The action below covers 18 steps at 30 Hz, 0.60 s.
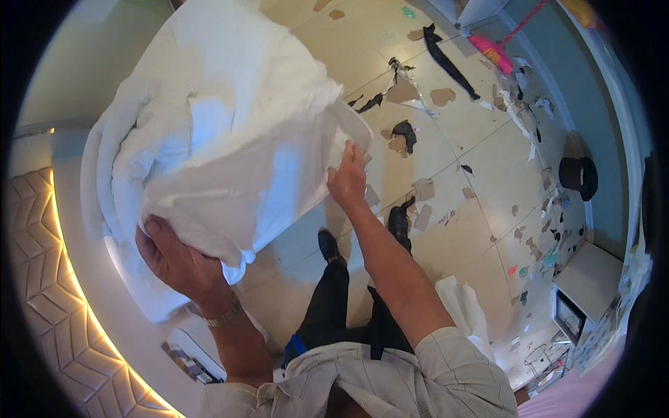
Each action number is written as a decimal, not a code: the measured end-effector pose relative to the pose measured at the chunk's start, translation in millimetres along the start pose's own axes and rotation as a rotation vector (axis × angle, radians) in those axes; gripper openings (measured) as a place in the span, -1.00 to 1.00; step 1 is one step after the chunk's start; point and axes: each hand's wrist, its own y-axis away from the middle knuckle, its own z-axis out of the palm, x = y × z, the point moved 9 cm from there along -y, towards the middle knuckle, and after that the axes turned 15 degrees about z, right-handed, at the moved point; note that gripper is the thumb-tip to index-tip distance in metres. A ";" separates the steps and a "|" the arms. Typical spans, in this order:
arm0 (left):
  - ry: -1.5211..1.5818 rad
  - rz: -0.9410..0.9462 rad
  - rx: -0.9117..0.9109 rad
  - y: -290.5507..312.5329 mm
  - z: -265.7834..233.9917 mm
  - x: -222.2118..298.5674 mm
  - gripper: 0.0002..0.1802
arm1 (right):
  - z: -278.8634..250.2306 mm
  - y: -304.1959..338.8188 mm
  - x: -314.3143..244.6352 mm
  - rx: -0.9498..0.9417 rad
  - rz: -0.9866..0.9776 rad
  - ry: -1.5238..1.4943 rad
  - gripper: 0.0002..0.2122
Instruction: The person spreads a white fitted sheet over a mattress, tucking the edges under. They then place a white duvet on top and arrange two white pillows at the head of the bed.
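Note:
A large white sheet point(237, 174) stretches between my hands, with its smooth, greyish-white panel facing me. My left hand point(182, 263) is closed round its near left corner, thumb on top and the other fingers partly hidden. At the right edge, my right hand point(348, 175) pinches the cloth, fingertips on its upper side. Beyond and to the left, thick white bedding point(188, 76) lies bunched in folds, running up to the top of the view. A short twisted end of cloth hangs below the panel, between my hands.
Torn brown and black scraps point(404, 136) litter the tiled floor point(460, 223). A pink broom point(493, 54) leans at the far right, above a black bin point(578, 177). A quilted headboard point(59, 313) edged with a light strip curves along the left. White cloth point(463, 306) lies beside my right leg.

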 end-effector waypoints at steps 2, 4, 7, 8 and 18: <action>0.212 -0.151 0.027 -4.6 2.2 -2.0 -0.74 | -3.6 -8.4 9.8 0.020 0.044 -0.009 -0.27; 0.425 -0.251 0.043 -8.4 13.7 2.2 -0.74 | -6.0 -15.0 27.4 0.035 0.059 0.022 -0.28; 0.399 -0.214 -0.053 -10.4 11.6 8.3 -0.72 | -7.7 -14.8 22.4 -0.034 0.019 -0.072 -0.31; 0.385 -0.188 -0.081 -8.4 9.6 12.9 -0.72 | -7.0 -8.1 22.1 -0.077 0.032 -0.128 -0.32; 0.525 -0.222 0.001 9.4 9.0 65.7 -0.77 | -23.8 -45.6 35.7 -0.334 0.228 -0.309 -0.31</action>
